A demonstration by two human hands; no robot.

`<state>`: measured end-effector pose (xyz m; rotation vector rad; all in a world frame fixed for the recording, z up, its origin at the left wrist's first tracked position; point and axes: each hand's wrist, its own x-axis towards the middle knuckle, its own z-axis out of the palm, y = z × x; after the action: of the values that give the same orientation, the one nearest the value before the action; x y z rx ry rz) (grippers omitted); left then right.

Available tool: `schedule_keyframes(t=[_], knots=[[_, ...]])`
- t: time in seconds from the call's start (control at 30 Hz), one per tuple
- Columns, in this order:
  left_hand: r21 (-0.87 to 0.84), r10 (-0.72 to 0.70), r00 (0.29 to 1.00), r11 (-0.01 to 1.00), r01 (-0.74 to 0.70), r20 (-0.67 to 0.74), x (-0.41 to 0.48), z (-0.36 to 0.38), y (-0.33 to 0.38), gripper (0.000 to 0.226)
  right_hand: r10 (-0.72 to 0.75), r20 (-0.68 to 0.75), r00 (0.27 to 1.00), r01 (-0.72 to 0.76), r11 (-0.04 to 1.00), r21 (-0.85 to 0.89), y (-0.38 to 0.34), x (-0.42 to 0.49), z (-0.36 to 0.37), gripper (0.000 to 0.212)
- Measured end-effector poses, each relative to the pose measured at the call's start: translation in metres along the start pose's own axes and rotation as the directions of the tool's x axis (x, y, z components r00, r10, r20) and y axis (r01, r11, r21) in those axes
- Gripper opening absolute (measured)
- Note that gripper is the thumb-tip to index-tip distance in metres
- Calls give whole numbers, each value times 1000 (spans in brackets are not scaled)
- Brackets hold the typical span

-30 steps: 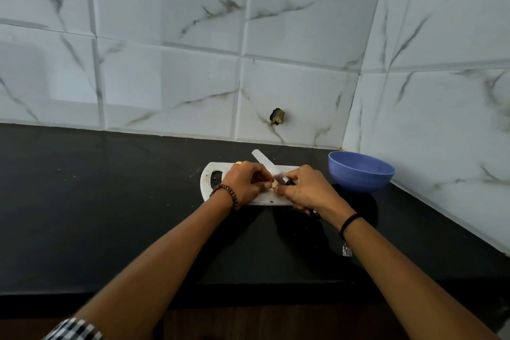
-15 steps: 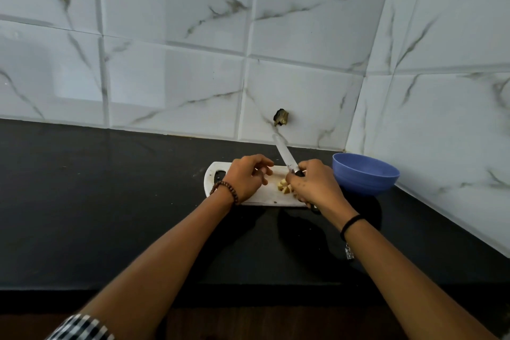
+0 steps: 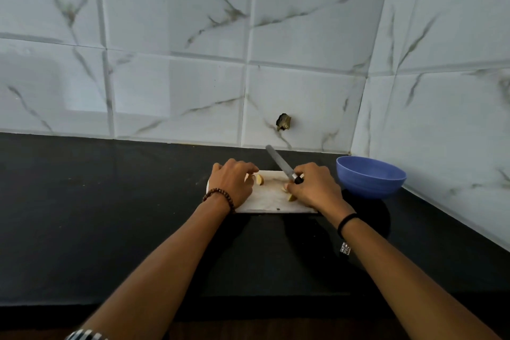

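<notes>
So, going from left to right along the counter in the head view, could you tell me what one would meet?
left hand → pale food piece → knife, blade pointing up and to the left → right hand gripping its handle → blue bowl

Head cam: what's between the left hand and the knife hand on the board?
Head view: a pale cut piece by the left hand, then bare cutting board, then more pieces at the right hand, which grips the knife.
</notes>
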<state>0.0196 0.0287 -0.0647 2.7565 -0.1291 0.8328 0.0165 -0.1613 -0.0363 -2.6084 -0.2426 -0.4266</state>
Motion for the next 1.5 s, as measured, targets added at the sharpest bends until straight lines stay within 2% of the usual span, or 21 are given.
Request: schedule_keyframes(t=[0.17,0.37,0.5,0.63,0.7,0.8,0.9,1.0,1.13,1.27,1.37,1.5], knots=[[77,111,978,989,-126,175,5,2,7,41,-16,-66,998,20,998,66,4,-1,7,16],[89,77,983,992,-93,164,14,2,3,38,-30,-107,994,40,994,98,5,1,13,15],[92,41,985,994,-58,170,21,6,10,40,-50,-145,988,57,997,48,7,2,13,12],[55,12,988,998,-21,154,26,7,9,32,-59,-174,983,63,998,21,9,3,14,13],[-2,-19,986,1000,19,166,26,8,5,28,-68,-172,983,72,997,14,9,3,14,13],[-235,-60,982,967,101,177,26,8,-4,23,-67,-167,984,71,997,22,9,3,13,13],[-452,-42,973,880,143,226,21,4,-6,22,-38,-154,987,46,998,51,11,3,13,12],[-527,9,964,839,138,267,16,2,-2,22,-2,-127,992,22,987,160,11,2,9,14],[-500,53,965,862,86,258,12,1,-1,15,62,-19,998,-50,922,385,4,-7,1,22],[-471,-6,974,875,116,228,10,3,-6,16,74,85,994,-109,831,545,0,-14,-2,26],[-462,-51,974,874,151,221,11,6,-6,20,58,128,990,-121,815,566,-3,-18,-4,27],[-369,-47,968,919,138,245,11,5,-1,22,62,109,992,-110,844,525,-3,-22,-6,28]])
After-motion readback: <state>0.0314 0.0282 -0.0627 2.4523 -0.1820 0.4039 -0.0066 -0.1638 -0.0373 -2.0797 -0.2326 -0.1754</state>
